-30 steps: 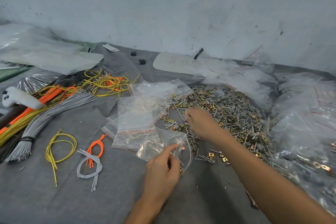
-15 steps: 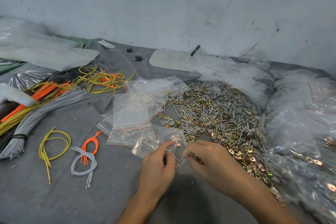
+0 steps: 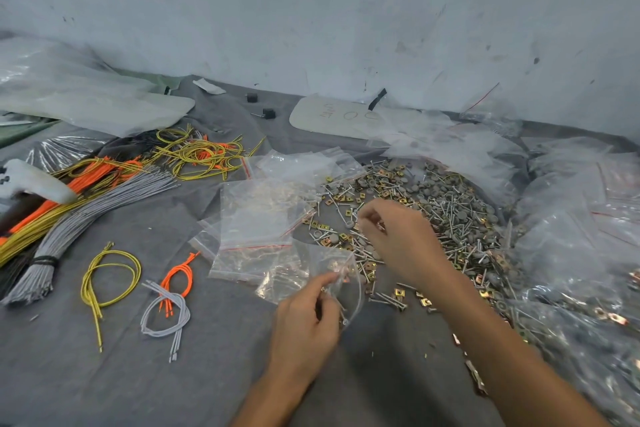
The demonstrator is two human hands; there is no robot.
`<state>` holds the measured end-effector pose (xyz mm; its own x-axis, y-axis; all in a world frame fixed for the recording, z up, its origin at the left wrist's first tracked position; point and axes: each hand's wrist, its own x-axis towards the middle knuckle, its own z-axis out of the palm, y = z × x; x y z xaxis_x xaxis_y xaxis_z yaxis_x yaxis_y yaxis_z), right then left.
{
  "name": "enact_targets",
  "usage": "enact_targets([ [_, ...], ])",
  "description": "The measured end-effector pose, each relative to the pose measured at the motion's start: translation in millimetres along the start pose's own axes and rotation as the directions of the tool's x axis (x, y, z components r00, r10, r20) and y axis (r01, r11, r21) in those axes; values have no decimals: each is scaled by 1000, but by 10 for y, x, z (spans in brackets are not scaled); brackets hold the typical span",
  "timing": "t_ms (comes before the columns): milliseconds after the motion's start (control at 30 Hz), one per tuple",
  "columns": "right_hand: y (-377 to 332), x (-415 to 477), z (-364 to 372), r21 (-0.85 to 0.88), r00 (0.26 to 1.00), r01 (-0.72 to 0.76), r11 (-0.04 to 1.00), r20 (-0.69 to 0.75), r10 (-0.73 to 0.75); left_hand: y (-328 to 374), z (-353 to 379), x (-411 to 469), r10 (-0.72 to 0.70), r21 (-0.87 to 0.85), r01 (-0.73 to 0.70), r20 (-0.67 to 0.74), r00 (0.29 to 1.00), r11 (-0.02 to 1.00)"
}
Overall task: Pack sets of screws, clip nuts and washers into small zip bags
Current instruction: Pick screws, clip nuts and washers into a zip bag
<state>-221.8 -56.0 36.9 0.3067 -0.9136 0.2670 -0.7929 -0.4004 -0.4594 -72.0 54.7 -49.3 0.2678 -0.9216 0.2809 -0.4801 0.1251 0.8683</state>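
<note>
1. Head view: the pile of screws, clip nuts and washers (image 3: 450, 218) lay loose on the grey cloth (image 3: 104, 374), right of centre, and reached the filled bags (image 3: 571, 305) at the right edge. All three kinds were mixed together, so a wrong count or a missing kind in a set looked the likeliest fault.
2. The stack of empty zip bags (image 3: 256, 218) lay just left of the pile, with its near corner under the held bag. Stray parts could have slid beneath it, or a tug could have dragged it along.
3. The zip bag (image 3: 332, 274) sat between the stack and the pile, its mouth open toward the pile. Its film looked thin and limp, so the mouth could have folded shut or a screw tip could have pierced it.
4. The right hand (image 3: 398, 239) hovered over the pile's near left part with its fingers curled close. I could not tell whether they pinched anything, and a small part could have slipped out on the way across.
5. The left hand (image 3: 304, 322) pinched one lip of the bag between thumb and fingertips. Held by one lip only, the bag could have tipped and spilled.
</note>
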Motion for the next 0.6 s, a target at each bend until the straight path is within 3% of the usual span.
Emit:
enact_targets([
  [233, 161, 730, 603, -263, 975, -79, 962, 181, 130, -10, 6, -4, 3, -20, -3, 7, 1000, 1000],
  [433, 234, 865, 775, -438, 971, -109, 892, 144, 189, -40, 1, 1, -13, -32, 14, 32, 999, 999],
  [600, 187, 826, 650, -394, 954, -127, 910, 202, 221, -44, 4, -1, -16, -37, 17, 32, 999, 999],
])
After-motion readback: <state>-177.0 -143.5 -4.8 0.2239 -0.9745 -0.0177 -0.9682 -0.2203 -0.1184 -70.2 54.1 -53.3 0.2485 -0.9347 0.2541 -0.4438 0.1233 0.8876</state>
